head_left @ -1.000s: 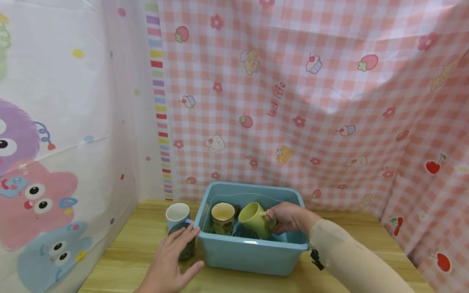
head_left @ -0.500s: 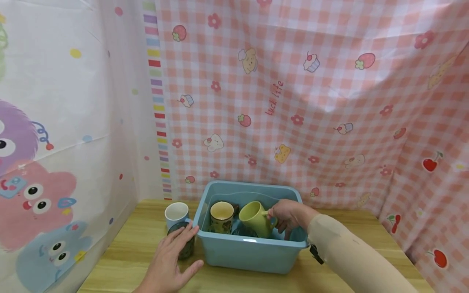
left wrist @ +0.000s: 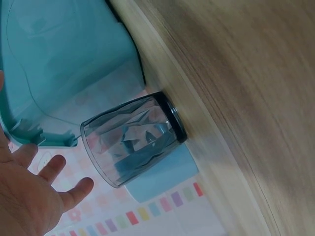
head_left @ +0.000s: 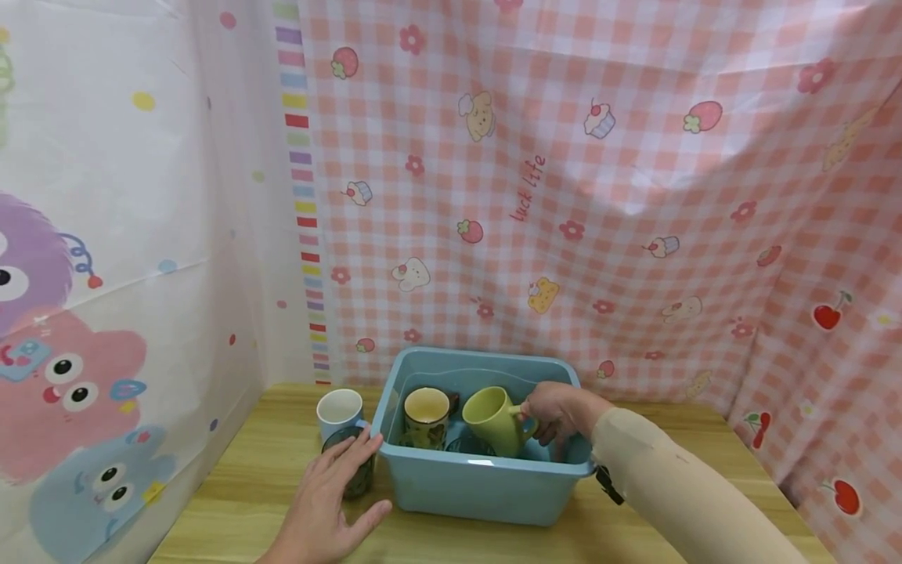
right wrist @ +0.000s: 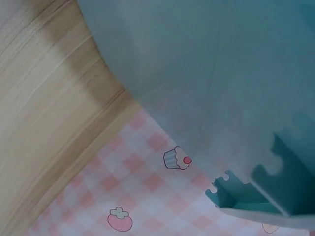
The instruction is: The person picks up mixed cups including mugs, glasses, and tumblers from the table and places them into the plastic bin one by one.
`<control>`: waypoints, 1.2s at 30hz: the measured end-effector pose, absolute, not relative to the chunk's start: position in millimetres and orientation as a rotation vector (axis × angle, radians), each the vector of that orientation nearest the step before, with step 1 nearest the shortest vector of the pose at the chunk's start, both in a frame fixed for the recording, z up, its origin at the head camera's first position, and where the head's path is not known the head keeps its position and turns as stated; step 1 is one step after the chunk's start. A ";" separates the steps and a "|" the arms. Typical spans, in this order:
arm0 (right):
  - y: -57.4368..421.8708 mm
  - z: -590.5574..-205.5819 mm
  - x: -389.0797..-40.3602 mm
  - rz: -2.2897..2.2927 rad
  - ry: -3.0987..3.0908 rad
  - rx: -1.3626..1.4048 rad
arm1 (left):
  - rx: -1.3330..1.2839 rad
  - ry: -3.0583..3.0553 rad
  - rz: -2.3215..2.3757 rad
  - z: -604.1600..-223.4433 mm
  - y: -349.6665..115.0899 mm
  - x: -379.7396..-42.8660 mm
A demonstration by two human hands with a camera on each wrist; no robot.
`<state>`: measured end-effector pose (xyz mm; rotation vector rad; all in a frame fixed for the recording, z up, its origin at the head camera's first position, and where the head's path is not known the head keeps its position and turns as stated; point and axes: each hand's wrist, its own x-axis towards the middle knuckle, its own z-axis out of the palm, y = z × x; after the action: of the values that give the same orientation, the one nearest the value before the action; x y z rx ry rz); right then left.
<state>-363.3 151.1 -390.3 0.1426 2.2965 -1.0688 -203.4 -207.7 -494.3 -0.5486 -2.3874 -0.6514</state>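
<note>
Head view: green mug (head_left: 488, 421) tilted inside blue tub (head_left: 486, 493).
Right hand (head_left: 558, 411): pinches the mug's handle (head_left: 515, 410).
Left hand (head_left: 327, 493): fingers spread, gripping nothing.
Mug handling: likely stiff, smooth, breakable; handle suits.

We see a plain blue bin (head_left: 486, 493), an olive-yellow mug (head_left: 491, 427) of 1 solid colour, and a pale yellow cup (head_left: 427, 435) blotched dark brown outside. We note a light blue mug (head_left: 328, 428) with a white interior, and a smoky grey, faceted glass (left wrist: 133, 140) with a black base. We find tan wood grain on the table (head_left: 232, 501), beige on the sleeve (head_left: 683, 478), pink-and-white checks on the backdrop (head_left: 627, 180), and purple, pink and blue cartoon figures on the white curtain (head_left: 183, 337).
</note>
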 end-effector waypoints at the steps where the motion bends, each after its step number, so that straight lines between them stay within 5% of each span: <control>1: 151.3 -390.4 -363.3 -1.072 2.295 0.140 | -0.549 -2.385 -0.651 -494.5 -207.8 -203.6; 36: 140.9 -408.3 -354.6 -0.941 2.351 -0.115 | -0.548 -2.395 -0.699 -492.0 -206.6 -202.7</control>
<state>-354.6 140.9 -408.3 -0.1147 2.3508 -0.9407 -202.7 -206.6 -492.0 -0.5482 -2.3950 -0.6994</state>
